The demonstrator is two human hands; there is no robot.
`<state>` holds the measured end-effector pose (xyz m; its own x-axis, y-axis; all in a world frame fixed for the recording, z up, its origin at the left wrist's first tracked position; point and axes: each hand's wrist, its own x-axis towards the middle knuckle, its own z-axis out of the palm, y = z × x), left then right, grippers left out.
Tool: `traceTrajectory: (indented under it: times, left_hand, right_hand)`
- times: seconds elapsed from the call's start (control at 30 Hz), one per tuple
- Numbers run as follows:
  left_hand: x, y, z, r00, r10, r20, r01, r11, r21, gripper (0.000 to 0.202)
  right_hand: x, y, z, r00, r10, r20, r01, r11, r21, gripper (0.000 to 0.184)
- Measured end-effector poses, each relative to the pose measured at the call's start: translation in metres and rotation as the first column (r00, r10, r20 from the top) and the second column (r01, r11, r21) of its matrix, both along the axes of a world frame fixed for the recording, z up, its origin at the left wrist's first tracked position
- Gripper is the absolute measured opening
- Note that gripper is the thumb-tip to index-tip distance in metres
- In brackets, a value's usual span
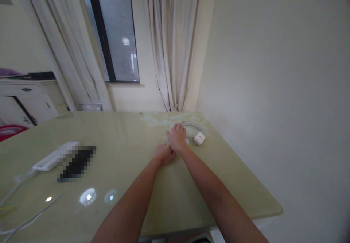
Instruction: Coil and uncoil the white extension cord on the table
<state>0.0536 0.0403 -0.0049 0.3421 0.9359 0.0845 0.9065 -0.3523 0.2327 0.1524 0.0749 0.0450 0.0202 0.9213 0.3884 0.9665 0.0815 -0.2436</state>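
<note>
My right hand (177, 136) is in front of the curtain side of the table, its fingers curled down over the left end of a looped pale cable (193, 124). A white cube-shaped socket block (199, 138) rests on the table just right of that hand. A small white piece (186, 141) shows beside my right wrist. Lower and to the left, my left hand (164, 153) is closed in a fist, close against the right wrist. What lies inside its fingers is hidden.
The greenish glossy table (123, 133) meets a wall on the right. A white power strip (58, 157) with its cord (20, 182) lies at left, beside a blurred-out dark object (78, 163). Behind stand curtains (175, 46), a window and a white cabinet (30, 97).
</note>
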Motion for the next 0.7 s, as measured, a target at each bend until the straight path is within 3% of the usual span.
traceTrajectory:
  times: [0.1,0.17,0.27,0.4,0.6,0.7]
  left_hand:
    - [-0.001,-0.006,0.004,0.999,0.035,-0.036,-0.035,0.999,-0.002,0.045]
    - [-0.001,-0.008,0.008,0.998,0.045,-0.044,-0.045,0.999,0.013,0.046]
    - [-0.001,-0.011,0.012,0.998,0.062,-0.033,-0.061,0.997,0.044,0.045]
    - [-0.006,-0.017,0.013,0.996,0.084,0.033,-0.086,0.992,0.089,0.048]
    - [-0.026,-0.036,0.007,0.888,0.276,0.368,-0.348,0.926,0.147,0.047]
    - [-0.039,-0.050,0.005,0.775,0.415,0.476,-0.539,0.828,0.155,0.046]
  right_hand:
    - [0.019,0.014,-0.003,0.995,-0.078,0.068,0.088,0.984,-0.158,0.059]
    - [0.025,0.016,-0.007,0.993,-0.065,0.098,0.088,0.965,-0.249,0.051]
    - [0.029,0.006,-0.010,0.993,0.017,0.115,0.015,0.963,-0.268,0.032]
    - [0.024,-0.026,-0.015,0.980,0.145,0.136,-0.104,0.957,-0.270,0.032]
    - [0.007,-0.091,-0.037,0.931,0.320,0.174,-0.296,0.944,-0.148,0.027]
    - [0.006,-0.110,-0.039,0.883,0.420,0.209,-0.396,0.906,-0.149,0.030]
